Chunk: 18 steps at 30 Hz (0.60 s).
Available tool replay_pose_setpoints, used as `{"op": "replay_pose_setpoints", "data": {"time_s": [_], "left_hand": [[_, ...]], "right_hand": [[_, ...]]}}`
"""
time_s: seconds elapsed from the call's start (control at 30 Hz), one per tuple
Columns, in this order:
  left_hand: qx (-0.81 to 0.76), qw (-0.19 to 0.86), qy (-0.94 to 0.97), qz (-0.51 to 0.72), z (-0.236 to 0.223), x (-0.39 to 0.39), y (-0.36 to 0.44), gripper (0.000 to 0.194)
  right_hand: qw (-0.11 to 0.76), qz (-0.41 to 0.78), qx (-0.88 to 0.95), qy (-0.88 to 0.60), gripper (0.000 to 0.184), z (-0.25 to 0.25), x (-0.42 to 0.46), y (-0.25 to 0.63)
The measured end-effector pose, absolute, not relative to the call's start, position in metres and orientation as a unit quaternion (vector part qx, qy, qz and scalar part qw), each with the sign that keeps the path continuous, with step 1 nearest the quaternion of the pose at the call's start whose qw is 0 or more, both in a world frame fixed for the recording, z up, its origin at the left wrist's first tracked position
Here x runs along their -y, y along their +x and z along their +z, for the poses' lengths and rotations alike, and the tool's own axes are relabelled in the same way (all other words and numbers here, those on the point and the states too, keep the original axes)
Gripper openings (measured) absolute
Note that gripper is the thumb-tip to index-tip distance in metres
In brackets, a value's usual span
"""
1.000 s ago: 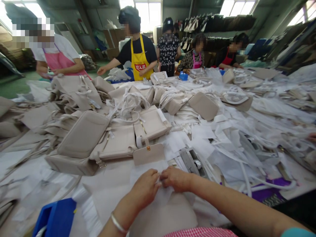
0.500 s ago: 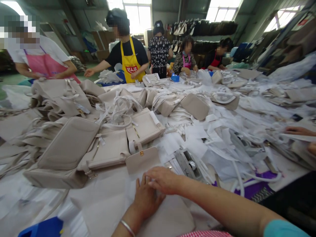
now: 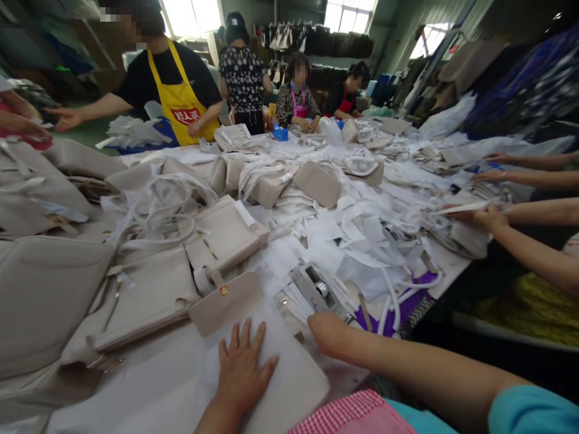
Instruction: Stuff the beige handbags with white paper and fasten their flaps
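Observation:
My left hand (image 3: 242, 367) lies flat with spread fingers on a beige handbag (image 3: 226, 304) that rests right in front of me. A sheet of white paper (image 3: 289, 361) covers the bag's body. The bag's flap carries a small gold clasp (image 3: 222, 290). My right hand (image 3: 329, 333) is beside the bag's right edge, knuckles up, with its fingers curled under and hidden. It sits next to a metal fitting (image 3: 316, 288) among loose white paper.
Finished beige bags (image 3: 45, 289) are heaped at the left. White paper strips and straps (image 3: 348, 241) cover the table's middle. A person in a yellow apron (image 3: 181, 105) and others work at the far side. Co-workers' hands (image 3: 486, 217) reach in from the right.
My hands were together pinching the paper on the bag. The left one now lies flat on it, and the right has moved off to the right. The view has swung right.

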<state>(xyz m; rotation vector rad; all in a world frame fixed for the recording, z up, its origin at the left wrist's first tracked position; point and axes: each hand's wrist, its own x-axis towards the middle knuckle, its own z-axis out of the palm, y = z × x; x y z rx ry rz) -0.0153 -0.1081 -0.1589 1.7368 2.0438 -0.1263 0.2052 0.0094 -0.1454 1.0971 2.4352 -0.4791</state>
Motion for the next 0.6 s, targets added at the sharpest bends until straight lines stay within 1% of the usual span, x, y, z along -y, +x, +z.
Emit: {"op": "replay_pose_setpoints", "data": {"time_s": [0.1, 0.17, 0.23, 0.3, 0.43, 0.53, 0.6], "left_hand": [[-0.742, 0.211, 0.633, -0.066, -0.16, 0.107, -0.014, 0.071], [-0.74, 0.199, 0.638, -0.074, -0.161, 0.106, -0.013, 0.07], [-0.739, 0.188, 0.642, -0.083, -0.161, 0.106, -0.011, 0.069], [-0.74, 0.178, 0.642, -0.094, -0.16, 0.105, -0.009, 0.068], [-0.744, 0.157, 0.64, -0.108, -0.158, 0.102, -0.006, 0.066], [-0.747, 0.15, 0.638, -0.111, -0.159, 0.1, -0.007, 0.066], [-0.747, 0.158, 0.635, -0.117, -0.161, 0.098, -0.009, 0.066]], "right_hand": [[0.233, -0.164, -0.862, 0.42, 0.021, -0.166, 0.01, 0.214], [0.221, -0.161, -0.856, 0.439, 0.027, -0.174, 0.015, 0.214], [0.211, -0.16, -0.849, 0.457, 0.027, -0.176, 0.015, 0.214], [0.203, -0.166, -0.842, 0.471, 0.024, -0.172, 0.013, 0.215], [0.169, -0.161, -0.847, 0.477, 0.026, -0.158, 0.017, 0.219], [0.168, -0.151, -0.853, 0.471, 0.038, -0.145, 0.021, 0.218], [0.146, -0.154, -0.857, 0.47, 0.044, -0.134, 0.016, 0.216]]}}
